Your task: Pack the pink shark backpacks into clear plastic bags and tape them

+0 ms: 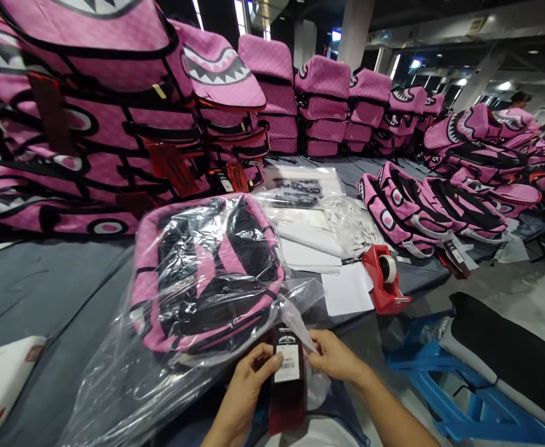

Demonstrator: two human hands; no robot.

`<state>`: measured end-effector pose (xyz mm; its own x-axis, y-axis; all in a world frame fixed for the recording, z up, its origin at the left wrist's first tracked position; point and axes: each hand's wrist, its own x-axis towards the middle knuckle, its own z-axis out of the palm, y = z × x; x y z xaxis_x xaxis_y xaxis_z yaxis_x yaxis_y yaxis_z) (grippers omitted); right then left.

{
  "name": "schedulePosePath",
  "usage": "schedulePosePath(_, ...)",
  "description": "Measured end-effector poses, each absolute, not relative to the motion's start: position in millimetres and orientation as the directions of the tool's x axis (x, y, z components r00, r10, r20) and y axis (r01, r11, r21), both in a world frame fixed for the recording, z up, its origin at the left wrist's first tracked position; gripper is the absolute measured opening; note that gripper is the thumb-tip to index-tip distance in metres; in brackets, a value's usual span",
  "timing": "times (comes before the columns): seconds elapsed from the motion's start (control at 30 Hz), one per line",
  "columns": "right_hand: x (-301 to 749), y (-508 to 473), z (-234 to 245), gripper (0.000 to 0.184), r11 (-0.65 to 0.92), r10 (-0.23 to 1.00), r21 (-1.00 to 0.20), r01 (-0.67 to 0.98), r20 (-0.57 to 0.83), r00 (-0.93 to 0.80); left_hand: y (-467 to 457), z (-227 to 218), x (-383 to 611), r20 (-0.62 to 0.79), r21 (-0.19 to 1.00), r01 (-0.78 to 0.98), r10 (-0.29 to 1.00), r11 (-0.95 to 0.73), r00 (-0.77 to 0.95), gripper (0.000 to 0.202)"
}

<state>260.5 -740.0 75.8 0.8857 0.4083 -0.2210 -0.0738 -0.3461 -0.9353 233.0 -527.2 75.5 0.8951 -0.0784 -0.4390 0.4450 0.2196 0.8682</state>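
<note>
A pink and black backpack lies on the grey table, partly inside a clear plastic bag. Its dark hang tag with a white barcode label hangs at the near edge. My left hand is closed on the tag's left side, thumb by the label. My right hand pinches the open edge of the plastic bag just right of the tag.
Tall stacks of pink backpacks line the back and left. More backpacks lie at right. A red tape dispenser, white sheets and flat plastic bags sit mid-table. A blue stool with a dark cushion stands at right.
</note>
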Motion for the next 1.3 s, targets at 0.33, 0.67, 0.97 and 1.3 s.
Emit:
schedulePosePath(0.33, 244, -767, 68, 0.017, -0.215, 0.425, -0.923, -0.319, -0.383, 0.82, -531, 45, 220, -0.553, 0.637, 0.583, -0.228, 0.505, 0.802, 0.047)
schedulePosePath(0.67, 224, -754, 59, 0.061, 0.014, 0.58, -0.856, -0.517, -0.414, 0.702, -555, 38, 218, -0.444, 0.883, 0.443, -0.033, 0.158, 0.896, 0.063)
schedulePosePath(0.97, 213, -747, 18, 0.04, -0.408, 0.129, -0.897, -0.171, -0.241, 0.962, -559, 9, 223, -0.25, 0.896, 0.197, -0.086, -0.398, 0.964, 0.064)
schedulePosePath(1.3, 179, -752, -10, 0.017, -0.846, 0.172, -0.409, 0.342, 0.397, 0.902, -556, 83, 285, 0.271, 0.013, -0.959, -0.922, -0.283, 0.276, 0.023)
